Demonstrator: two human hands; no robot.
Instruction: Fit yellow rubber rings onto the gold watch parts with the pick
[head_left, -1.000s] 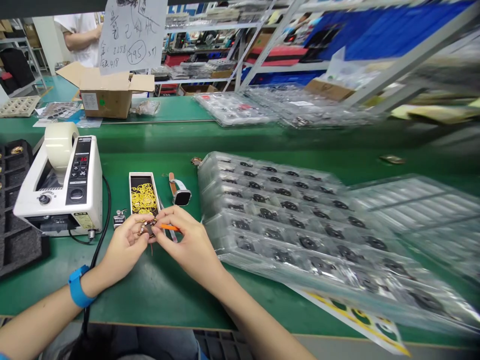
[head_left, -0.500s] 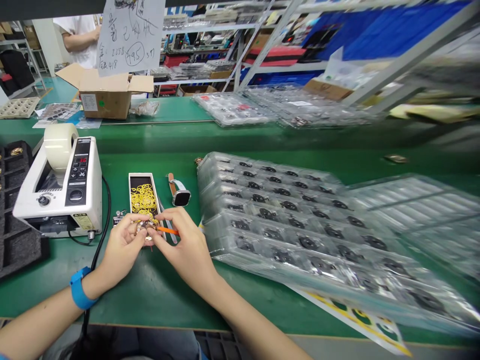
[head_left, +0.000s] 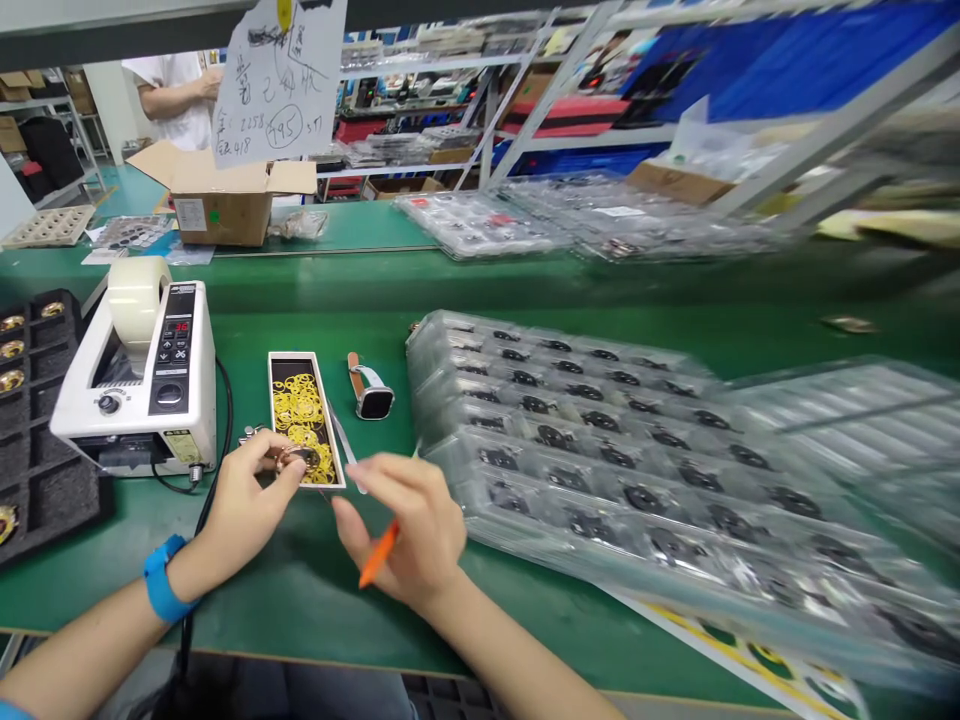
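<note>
Between the thumb and fingers of my left hand [head_left: 247, 505] is a small round watch part [head_left: 303, 456] with a gold-coloured rim and a dark middle. My fingers partly cover it. It sits over the near end of a white box [head_left: 293, 355] of yellow rings [head_left: 298, 402]. My right hand [head_left: 420, 520] is apart from it, to the right, with its fingers bent around an orange stick-like tool [head_left: 379, 556], whose tip points down and left. Thin metal tweezers [head_left: 341, 436] lie along the box's right side, close to my right fingertips.
A white tape dispenser [head_left: 187, 430] stands left, its black cable [head_left: 227, 400] running toward me. Black foam trays [head_left: 56, 400] hold gold-coloured parts. A wristwatch [head_left: 374, 403] lies beyond my right hand. Stacked clear trays [head_left: 600, 440] of dark parts fill the right. A cardboard box [head_left: 225, 215] stands behind.
My right hand has drawn away from the round watch part to the right, and the orange tool has swung to point downward. My left hand keeps hold of the part. The view has shifted slightly.
</note>
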